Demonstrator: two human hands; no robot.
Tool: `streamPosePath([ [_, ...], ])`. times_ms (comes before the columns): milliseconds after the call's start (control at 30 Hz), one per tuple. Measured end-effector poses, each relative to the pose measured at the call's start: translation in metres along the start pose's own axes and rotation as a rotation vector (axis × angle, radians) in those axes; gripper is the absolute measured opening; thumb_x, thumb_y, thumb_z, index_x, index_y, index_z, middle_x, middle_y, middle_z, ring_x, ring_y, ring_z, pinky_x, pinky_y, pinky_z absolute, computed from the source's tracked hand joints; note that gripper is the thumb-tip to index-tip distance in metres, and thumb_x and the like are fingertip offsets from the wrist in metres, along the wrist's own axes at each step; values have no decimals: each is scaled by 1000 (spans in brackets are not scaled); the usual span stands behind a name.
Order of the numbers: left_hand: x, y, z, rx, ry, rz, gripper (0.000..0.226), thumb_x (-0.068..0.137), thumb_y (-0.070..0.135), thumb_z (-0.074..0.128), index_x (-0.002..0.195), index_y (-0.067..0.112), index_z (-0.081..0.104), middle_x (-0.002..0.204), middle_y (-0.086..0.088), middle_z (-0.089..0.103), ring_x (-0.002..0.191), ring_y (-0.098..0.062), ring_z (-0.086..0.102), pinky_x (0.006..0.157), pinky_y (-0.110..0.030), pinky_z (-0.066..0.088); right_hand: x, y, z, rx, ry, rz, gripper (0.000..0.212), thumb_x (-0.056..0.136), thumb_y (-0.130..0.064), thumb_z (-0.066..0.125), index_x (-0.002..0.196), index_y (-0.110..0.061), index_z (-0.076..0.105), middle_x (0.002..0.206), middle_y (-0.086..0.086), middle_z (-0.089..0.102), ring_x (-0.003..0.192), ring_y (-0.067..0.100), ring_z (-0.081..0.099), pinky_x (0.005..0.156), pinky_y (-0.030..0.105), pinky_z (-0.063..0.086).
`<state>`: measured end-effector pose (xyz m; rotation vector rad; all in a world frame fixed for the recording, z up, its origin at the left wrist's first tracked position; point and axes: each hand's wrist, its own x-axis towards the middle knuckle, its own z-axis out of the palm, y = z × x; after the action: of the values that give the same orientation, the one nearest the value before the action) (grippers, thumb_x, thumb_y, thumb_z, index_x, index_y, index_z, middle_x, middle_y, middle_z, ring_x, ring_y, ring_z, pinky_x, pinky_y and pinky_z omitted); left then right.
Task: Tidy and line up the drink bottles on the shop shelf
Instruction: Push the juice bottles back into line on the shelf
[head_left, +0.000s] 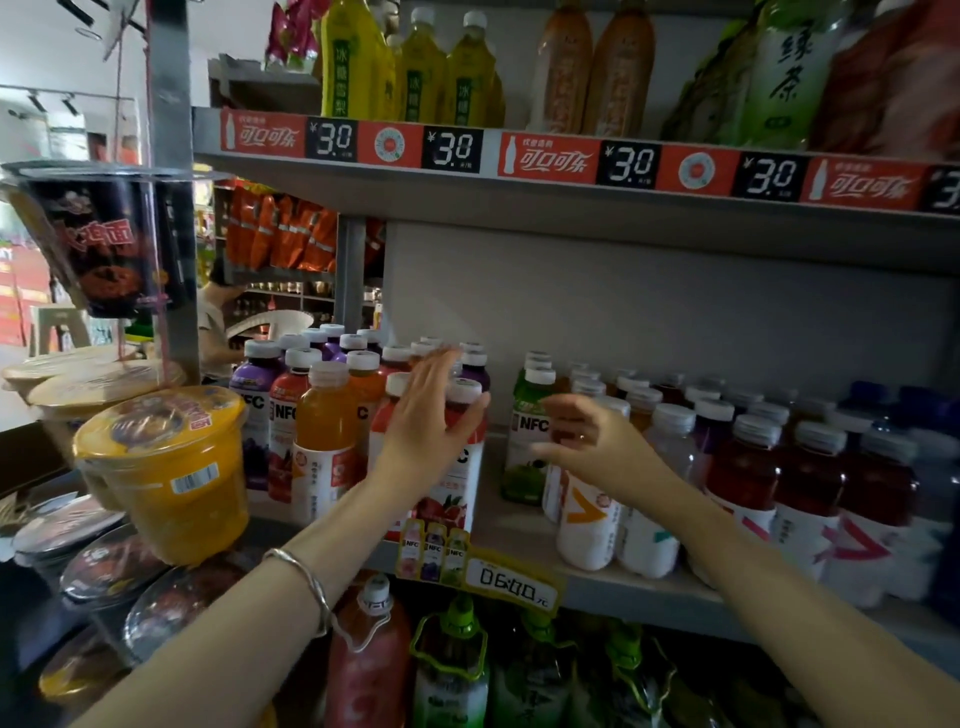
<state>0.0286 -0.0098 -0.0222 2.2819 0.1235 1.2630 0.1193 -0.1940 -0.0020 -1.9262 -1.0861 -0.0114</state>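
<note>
Maybe halfway: your left hand (426, 421) lies flat on the front red bottle (448, 501), right hand (587, 441) is loosely curled and empty by the green bottle (522, 457), and the mid-shelf (511, 519) gap is not yet closed.

Left hand (426, 421): raised, fingers (439, 366) straight and close together, pointing up and forward; thumb spread to right; back of hand toward camera; grips nothing. Left forearm (291, 577): bare, rises from lower left to hand, wrist nearly straight. Right hand (589, 439): just right of left hand, slightly lower, apart from it; fingers loosely curled, tips pointing left, blurred; holds nothing. Right forearm (753, 561): bare, runs down-right from hand.
</note>
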Motion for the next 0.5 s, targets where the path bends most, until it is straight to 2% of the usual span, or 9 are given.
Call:
streamPosePath([
  [100, 0, 22, 20, -60, -19, 77, 58, 92, 36, 54, 141, 11, 36, 146, -6, 41, 133, -17, 39, 104, -26, 36, -10, 3, -32, 19, 105, -21, 46, 79, -22, 74, 121, -23, 56, 118, -12, 61, 109, 2, 58, 95, 21, 48],
  [167, -1, 30, 33, -86, -18, 134, 52, 92, 30, 58, 136, 8, 42, 135, -9, 52, 116, -9, 49, 93, -13, 38, -16, 6, -49, -5, 149, -33, 40, 80, -20, 73, 116, -24, 57, 112, -12, 62, 103, -2, 58, 86, 14, 50],
  [233, -3, 40, 45, -136, -24, 141, 49, 91, 28, 60, 134, 9, 45, 127, -4, 56, 111, 0, 47, 90, -7, 37, -19, 9, -61, -74, 195, -52, 38, 81, -22, 72, 116, -24, 58, 110, -13, 62, 99, -5, 57, 80, 8, 48],
  [300, -3, 49, 57, -173, -80, 114, 52, 90, 33, 60, 136, 16, 43, 124, 10, 53, 112, 4, 44, 92, -8, 39, -22, 13, -70, -141, 241, -67, 37, 81, -26, 72, 116, -25, 58, 114, -12, 62, 104, 0, 57, 89, 17, 48],
  [367, -2, 55, 70, -213, -198, 85, 57, 88, 36, 62, 139, 22, 38, 124, 17, 50, 114, 7, 44, 94, -11, 39, -23, 21, -77, -200, 283, -55, 43, 82, -30, 71, 121, -25, 56, 122, -9, 59, 113, 7, 54, 95, 26, 45],
  [433, -2, 54, 84, -378, -386, -37, 67, 83, 39, 68, 139, 31, 33, 129, 19, 48, 120, 3, 45, 93, -11, 39, -22, 32, -82, -212, 308, -15, 52, 81, -32, 71, 129, -25, 52, 131, -8, 54, 119, 7, 49, 96, 24, 40],
  [500, 0, 49, 99, -480, -545, -202, 80, 72, 52, 73, 137, 38, 28, 136, 12, 48, 125, -8, 49, 98, -23, 44, -21, 45, -85, -189, 298, 41, 62, 81, -33, 71, 136, -26, 45, 138, -5, 48, 121, 8, 45, 95, 23, 39],
])
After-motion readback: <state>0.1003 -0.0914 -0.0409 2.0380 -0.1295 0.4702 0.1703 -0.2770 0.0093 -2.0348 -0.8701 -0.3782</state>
